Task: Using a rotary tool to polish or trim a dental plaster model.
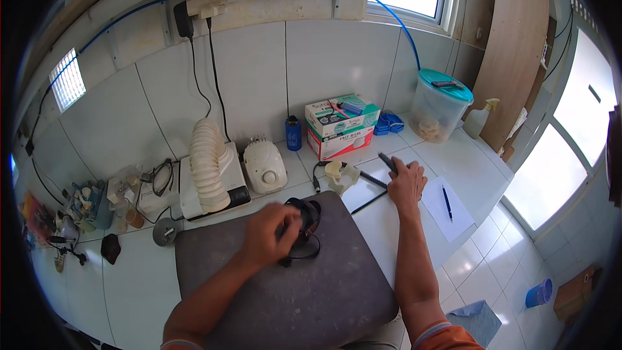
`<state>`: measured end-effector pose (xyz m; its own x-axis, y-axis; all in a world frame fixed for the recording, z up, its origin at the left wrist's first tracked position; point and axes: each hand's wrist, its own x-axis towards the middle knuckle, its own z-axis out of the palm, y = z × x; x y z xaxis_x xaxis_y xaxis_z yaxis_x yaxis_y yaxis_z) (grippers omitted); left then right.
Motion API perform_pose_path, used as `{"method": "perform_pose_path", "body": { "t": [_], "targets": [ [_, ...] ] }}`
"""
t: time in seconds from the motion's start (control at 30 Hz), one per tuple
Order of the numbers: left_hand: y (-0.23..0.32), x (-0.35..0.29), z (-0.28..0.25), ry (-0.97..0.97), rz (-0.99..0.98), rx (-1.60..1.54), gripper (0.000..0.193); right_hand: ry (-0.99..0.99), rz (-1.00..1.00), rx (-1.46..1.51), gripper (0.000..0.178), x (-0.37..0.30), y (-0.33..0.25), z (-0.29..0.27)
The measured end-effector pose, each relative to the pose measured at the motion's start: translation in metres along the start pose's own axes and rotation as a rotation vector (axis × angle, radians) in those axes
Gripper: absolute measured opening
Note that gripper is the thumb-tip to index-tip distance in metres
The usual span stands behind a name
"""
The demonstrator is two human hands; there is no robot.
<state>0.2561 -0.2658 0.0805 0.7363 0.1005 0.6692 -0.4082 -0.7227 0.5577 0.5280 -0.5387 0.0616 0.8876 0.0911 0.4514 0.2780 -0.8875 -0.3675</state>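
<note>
Nearest the person, a grey pad (pixel 285 304) is lying on the white table (pixel 139 285). Over its far part, the left hand (pixel 265 236) is curling, fingers bent inward, beside a black strapped article (pixel 311 220) that is lying just to their right (blur is hiding whether they are pinching a strap). Farther out, the right hand (pixel 407 185) is overlapping the near end of a dark rod (pixel 387 161); its fingers are bending downward, and one cannot tell whether they are pinching it. The rod is pointing away to their far left, its long axis slanting, the right hand being nearer. Rightward, a pen (pixel 448 203) is lying on white paper (pixel 457 223). Beyond, stacked boxes (pixel 338 148) are standing before the wall (pixel 253 78).
</note>
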Motion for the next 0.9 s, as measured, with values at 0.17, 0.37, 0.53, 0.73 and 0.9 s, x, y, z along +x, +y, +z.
{"method": "perform_pose_path", "body": {
  "t": [0.17,0.37,0.53,0.73,0.9],
  "targets": [
    [-0.065,0.039,0.03,0.262,-0.057,0.162,0.015,-0.119,0.04,-0.07,0.047,0.002,0.015,0.019],
    [-0.09,0.023,0.036,0.284,-0.109,0.17,0.013,0.036,-0.092,0.042,0.034,-0.001,0.001,0.023],
    [-0.085,0.034,0.044,0.252,-0.027,0.177,0.015,-0.034,-0.642,0.397,0.027,-0.003,-0.073,0.02],
    [-0.085,0.034,0.04,0.26,-0.024,0.316,0.028,-0.333,-0.991,0.002,0.026,-0.003,-0.146,0.031],
    [-0.089,0.035,0.041,0.275,-0.08,0.521,0.059,-0.357,-0.804,0.138,0.016,0.004,-0.17,0.057]
  ]
}}
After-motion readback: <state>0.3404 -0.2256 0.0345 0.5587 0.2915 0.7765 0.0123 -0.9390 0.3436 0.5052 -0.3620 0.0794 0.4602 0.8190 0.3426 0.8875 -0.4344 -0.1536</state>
